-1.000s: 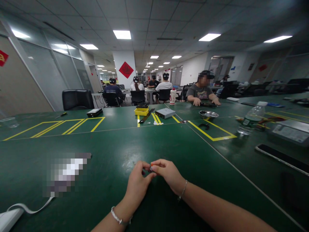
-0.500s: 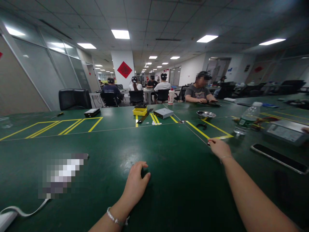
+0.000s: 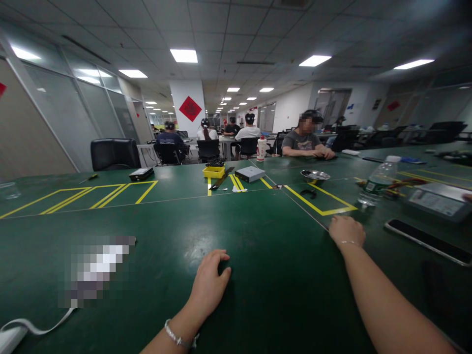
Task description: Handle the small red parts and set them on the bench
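My left hand (image 3: 211, 281) rests on the green table (image 3: 273, 295), side down, with fingers loosely bent and the thumb apart; nothing is in it. To the right, my right hand (image 3: 346, 230) is at the table, back of the hand up and fingers curled under. Whatever those fingers hold, if anything, is hidden. Just beyond it runs a yellow tape outline (image 3: 335, 211), with a small black curved piece (image 3: 308, 193) inside. A metal bowl (image 3: 315, 175) stands behind that. A phone (image 3: 427, 242) lies to the right of my right hand.
A water bottle (image 3: 379, 182) and a metal box with a label (image 3: 438, 200) stand at right. Farther back are a grey metal drive (image 3: 250, 173), a yellow tray (image 3: 214, 172) and a black box (image 3: 141, 173). A blurred-out device with a cable (image 3: 55, 324) lies at left. A person (image 3: 304, 140) sits across.
My right hand has drawn back and to the right, away from the tape corner. Its fingertips, earlier pinched with a small dark and red bit showing, are now tucked from sight. My left hand barely moved.
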`<move>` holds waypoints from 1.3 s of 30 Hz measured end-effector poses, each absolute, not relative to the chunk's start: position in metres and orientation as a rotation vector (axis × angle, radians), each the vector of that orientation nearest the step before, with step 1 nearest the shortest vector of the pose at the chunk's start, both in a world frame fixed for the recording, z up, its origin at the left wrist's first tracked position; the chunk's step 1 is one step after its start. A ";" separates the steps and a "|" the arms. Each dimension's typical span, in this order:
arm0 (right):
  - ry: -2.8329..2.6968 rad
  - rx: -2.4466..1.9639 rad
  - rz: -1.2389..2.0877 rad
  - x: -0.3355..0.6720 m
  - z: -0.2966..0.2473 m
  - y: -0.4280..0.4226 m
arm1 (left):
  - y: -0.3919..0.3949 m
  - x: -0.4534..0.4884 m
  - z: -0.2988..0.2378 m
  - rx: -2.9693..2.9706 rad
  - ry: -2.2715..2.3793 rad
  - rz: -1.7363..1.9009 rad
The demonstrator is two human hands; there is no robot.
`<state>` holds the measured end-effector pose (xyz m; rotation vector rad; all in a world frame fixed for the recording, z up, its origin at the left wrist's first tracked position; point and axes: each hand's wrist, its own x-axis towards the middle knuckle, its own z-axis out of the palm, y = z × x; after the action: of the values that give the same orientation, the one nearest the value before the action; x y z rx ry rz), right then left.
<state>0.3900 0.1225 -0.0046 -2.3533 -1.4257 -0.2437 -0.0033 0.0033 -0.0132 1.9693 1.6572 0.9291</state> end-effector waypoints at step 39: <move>-1.679 -2.457 -0.013 0.398 -0.009 0.129 | -0.002 -0.005 -0.013 2.245 1.640 0.543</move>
<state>0.3982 0.1288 -0.0086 -2.4574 -1.6791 -0.0134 -0.0046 -0.0022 -0.0129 2.2451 1.6396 0.5431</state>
